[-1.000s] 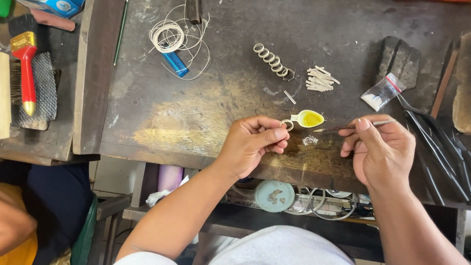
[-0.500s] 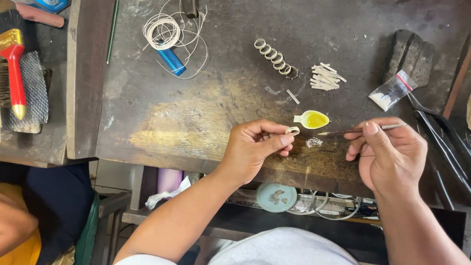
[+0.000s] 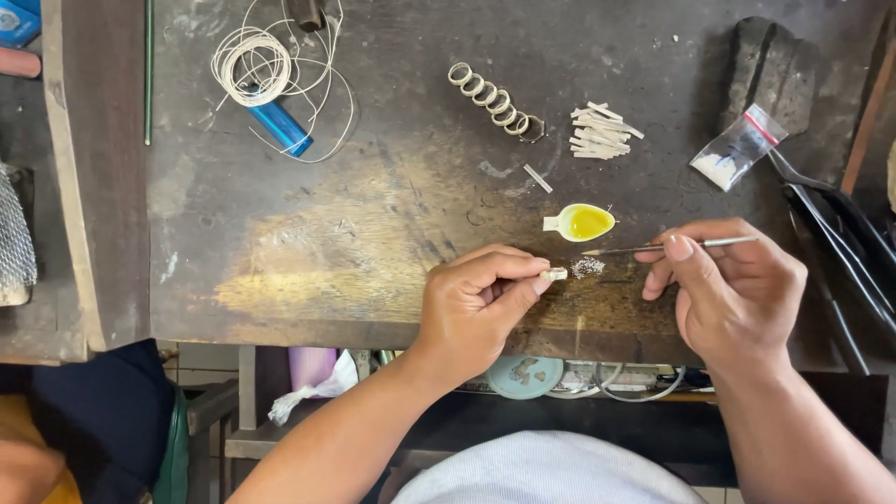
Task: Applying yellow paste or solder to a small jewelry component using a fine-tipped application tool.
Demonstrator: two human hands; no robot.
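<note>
Worn wood: the dark bench (image 3: 308,252), scuffed pale in the middle, carries everything.
Left hand (image 3: 476,303): near the front edge, thumb and forefinger pinched shut on a small pale ring piece (image 3: 554,274), held just above the wood.
Right hand (image 3: 733,289): also at the front edge, fingers closed narrow around a thin metal pick (image 3: 667,246); its tip points left and ends just above a little heap of silver bits (image 3: 587,268).
Bits: lying on the bench just right of the ring piece, between the two hands.
Spoon (image 3: 581,222): small, filled with yellow liquid, just behind the pick's tip.
Rings (image 3: 495,101): a row of metal loops toward the back edge, middle.
Strips (image 3: 602,133): a pile of short pale sticks right of the rings; one loose strip lies nearer the spoon.
Bag (image 3: 737,149): small clear pouch with white powder, toward the right edge.
Cord (image 3: 257,65): white coil at the back left, lying over a blue lighter (image 3: 280,126).
</note>
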